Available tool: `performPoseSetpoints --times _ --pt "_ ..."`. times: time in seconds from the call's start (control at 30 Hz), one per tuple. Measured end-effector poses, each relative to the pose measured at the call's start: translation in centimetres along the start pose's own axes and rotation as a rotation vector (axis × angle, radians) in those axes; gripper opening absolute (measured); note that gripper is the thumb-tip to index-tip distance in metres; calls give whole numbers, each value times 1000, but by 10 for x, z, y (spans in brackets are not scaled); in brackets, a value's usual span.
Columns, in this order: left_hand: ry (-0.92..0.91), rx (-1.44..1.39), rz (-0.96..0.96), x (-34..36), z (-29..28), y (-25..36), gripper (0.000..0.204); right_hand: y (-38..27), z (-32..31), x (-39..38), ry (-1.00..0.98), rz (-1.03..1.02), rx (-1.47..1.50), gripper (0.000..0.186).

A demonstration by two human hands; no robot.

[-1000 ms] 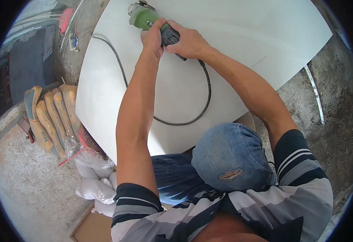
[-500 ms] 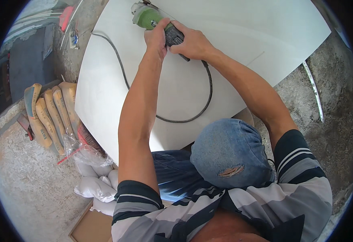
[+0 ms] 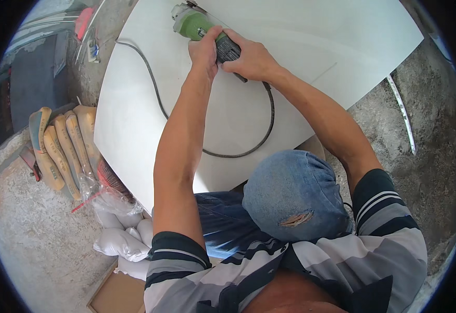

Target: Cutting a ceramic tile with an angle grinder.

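A green and black angle grinder (image 3: 192,26) is held over the far part of a large white board (image 3: 285,122). My left hand (image 3: 204,50) wraps the left side of its body, thumb along the green housing. Around the black rear part closes my right hand (image 3: 253,56). The grey metal head with its guard points to the far left; the edge of the disc barely shows. From the grinder's back end a dark cord (image 3: 272,112) loops across the board toward me, passes under my left forearm and runs off the board's far left edge.
My jeans-covered knee (image 3: 290,193) rests by the board's near edge. Folded tan sacks (image 3: 64,141), clear plastic wrap and white bags (image 3: 124,242) lie on the concrete floor at left. A brown panel (image 3: 116,292) is near them. On the right floor lies a white strip (image 3: 402,115).
The grinder and both hands have shifted very slightly right and nearer in the picture, while the surroundings slid slightly left. Both hands keep their hold.
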State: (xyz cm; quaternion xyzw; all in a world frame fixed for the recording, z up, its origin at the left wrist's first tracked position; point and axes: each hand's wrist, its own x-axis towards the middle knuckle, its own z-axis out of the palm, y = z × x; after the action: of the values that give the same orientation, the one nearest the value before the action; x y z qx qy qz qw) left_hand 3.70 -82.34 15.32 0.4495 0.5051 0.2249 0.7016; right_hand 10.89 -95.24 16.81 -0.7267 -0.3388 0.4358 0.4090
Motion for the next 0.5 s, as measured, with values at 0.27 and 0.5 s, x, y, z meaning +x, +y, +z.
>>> performPoseSetpoints --times 0.27,0.5 --pt "-10 -9 9 -10 0 -3 36 2 0 -10 13 -9 2 93" --pt "19 -11 13 -15 4 -9 35 8 0 -15 2 2 9 93"
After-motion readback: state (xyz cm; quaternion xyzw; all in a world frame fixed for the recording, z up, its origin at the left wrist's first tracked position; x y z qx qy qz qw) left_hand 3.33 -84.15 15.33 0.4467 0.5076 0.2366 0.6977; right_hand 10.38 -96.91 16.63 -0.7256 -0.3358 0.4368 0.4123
